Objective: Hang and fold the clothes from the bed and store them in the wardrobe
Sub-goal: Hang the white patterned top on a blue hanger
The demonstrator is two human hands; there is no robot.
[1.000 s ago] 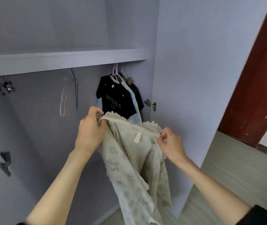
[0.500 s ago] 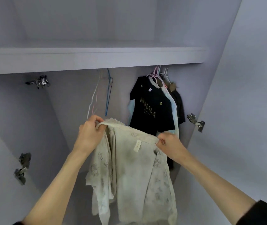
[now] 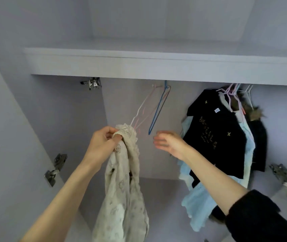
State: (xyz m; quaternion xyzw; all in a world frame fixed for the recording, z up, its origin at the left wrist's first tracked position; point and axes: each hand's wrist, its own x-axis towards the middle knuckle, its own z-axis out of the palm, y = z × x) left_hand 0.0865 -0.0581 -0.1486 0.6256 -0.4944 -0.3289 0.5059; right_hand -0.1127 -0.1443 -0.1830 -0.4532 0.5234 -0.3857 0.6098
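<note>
Step in hand, by judgement: hanging stage, garment brought to wardrobe, hanger not yet taken.

Left hand, centre-left of frame: fingers and thumb curled round bunched collar of cream garment. Garment: thin, soft cloth, embroidered motifs, scalloped lace edge at top; hangs limp toward lower centre of frame.

Right hand, centre: fingers loosely extended, holding nothing, just below and right of lower tip of blue hanger.

Next move, by judgement: take one empty hanger, blue or the pale hangers beside it, and thread it into the neckline. Calls for spreading the bunched collar first.

Hangers: thin wire, angular, hooks hidden under shelf.

Farther, right of frame: black T-shirt with gold print, light blue garment, dark fur-trimmed coat, already hung.
</note>
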